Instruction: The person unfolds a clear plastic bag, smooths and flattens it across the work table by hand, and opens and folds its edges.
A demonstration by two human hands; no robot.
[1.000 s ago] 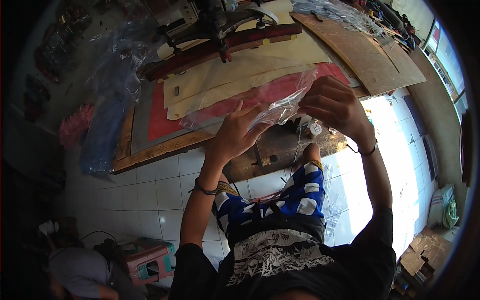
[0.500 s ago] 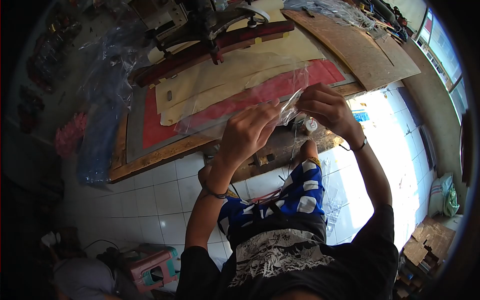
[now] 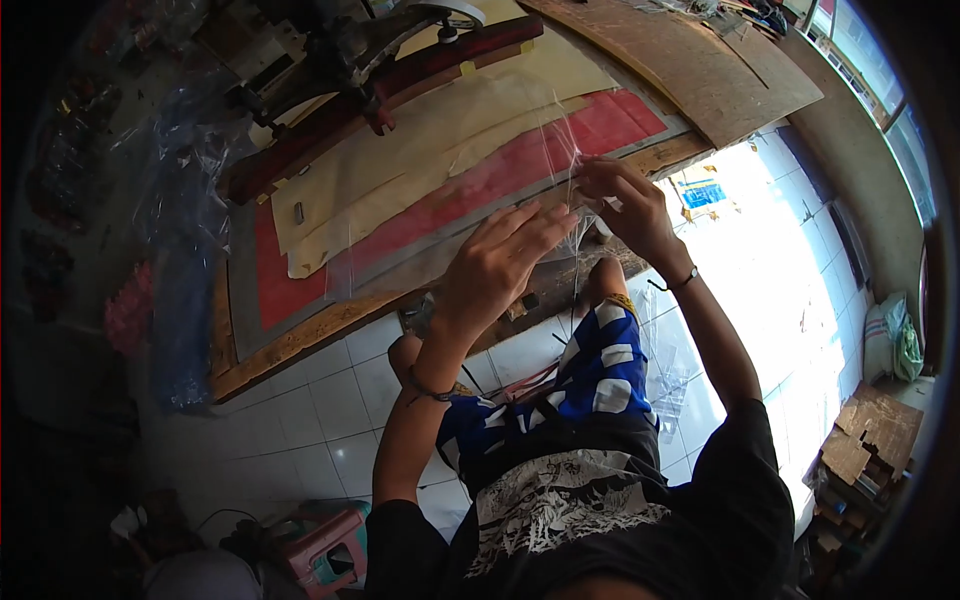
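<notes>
A thin clear plastic sheet (image 3: 563,140), possibly a bag, spans the front of the worktable, and both my hands are at its right end. My left hand (image 3: 503,258) has long, nearly straight fingers laid over the plastic; its thumb is mostly hidden, and the film appears gripped under them. Bent fingers of my right hand (image 3: 638,210) pinch the film's right edge. Beneath the film lie a torn tan paper sheet (image 3: 400,150) and a red sheet (image 3: 625,122). A small metal piece (image 3: 298,213) rests on the tan paper.
A dark machine with a long red bar (image 3: 430,70) stands over the table. Right of it is a brown board (image 3: 690,60). Crumpled plastic (image 3: 185,160) hangs left. A pink-and-green stool (image 3: 325,550) and cardboard (image 3: 865,430) are on the floor.
My view has shifted, so the table appears lower and further left. My left fingers have straightened over the film. The bunched shiny edge between my hands now looks more spread out.
</notes>
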